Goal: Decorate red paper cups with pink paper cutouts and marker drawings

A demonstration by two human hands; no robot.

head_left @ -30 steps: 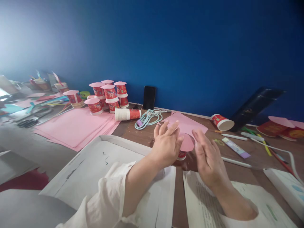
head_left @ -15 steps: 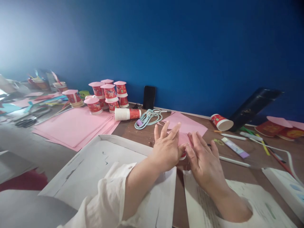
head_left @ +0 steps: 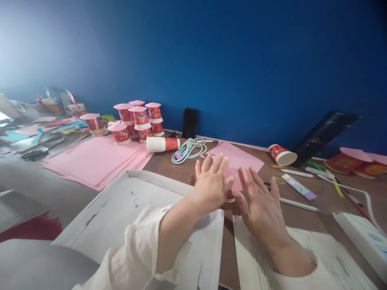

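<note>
My left hand [head_left: 209, 186], fingers spread and flat, lies over a piece of pink paper [head_left: 237, 181] on top of a red paper cup [head_left: 230, 198]. Only a sliver of that cup's side and pale rim shows between my hands; the rest is hidden. To the right, my right hand [head_left: 262, 207] has its fingers stretched out at the paper's right edge, with the thumb low near the cup. Behind both hands, a larger pink sheet [head_left: 229, 152] rests on the table.
Red cups with pink paper tops [head_left: 140, 116] stand stacked at the back left, near a pink paper pile [head_left: 90, 161] and nested cups [head_left: 161, 144]. A coiled cord [head_left: 190, 151], phone [head_left: 190, 123], lying cup [head_left: 281, 155], pens and a white box lid [head_left: 121, 217] surround my hands.
My hands have drawn slightly apart. The left hand has shifted a little left, and the right thumb has dropped lower, showing more of the pink paper between them.
</note>
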